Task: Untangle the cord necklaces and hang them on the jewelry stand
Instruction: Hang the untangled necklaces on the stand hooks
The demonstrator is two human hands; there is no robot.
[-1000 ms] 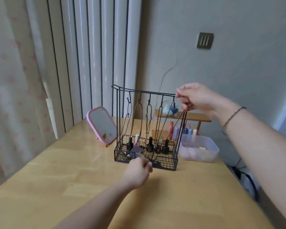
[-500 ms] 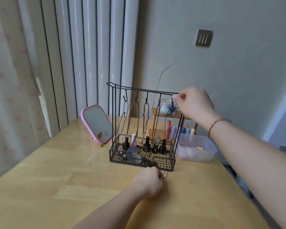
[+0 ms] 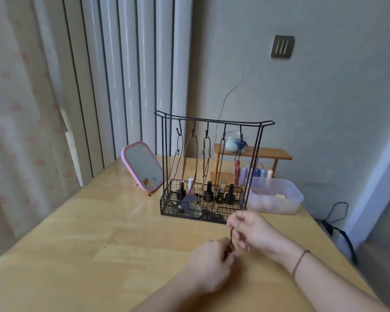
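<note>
A black wire jewelry stand (image 3: 214,121) stands on the wooden table (image 3: 99,233), with a row of hooks under its top bar. Cord necklaces hang from the hooks: a black one (image 3: 178,149) at the left, two brown ones (image 3: 190,152), and dark ones further right. In front of the stand, my left hand (image 3: 212,260) and my right hand (image 3: 250,230) meet over the table. Both pinch a thin dark cord (image 3: 232,238) that runs between their fingers. The rest of that cord is hidden by the hands.
Nail polish bottles (image 3: 208,191) fill the stand's basket. A pink mirror (image 3: 142,168) leans at its left. A clear plastic tub (image 3: 277,198) and a small wooden shelf (image 3: 252,153) with a jar sit behind at the right. The wall is close behind.
My right hand has come down from the stand's right hook to the table and now pinches the cord beside my left hand, which has drawn back from the basket.
</note>
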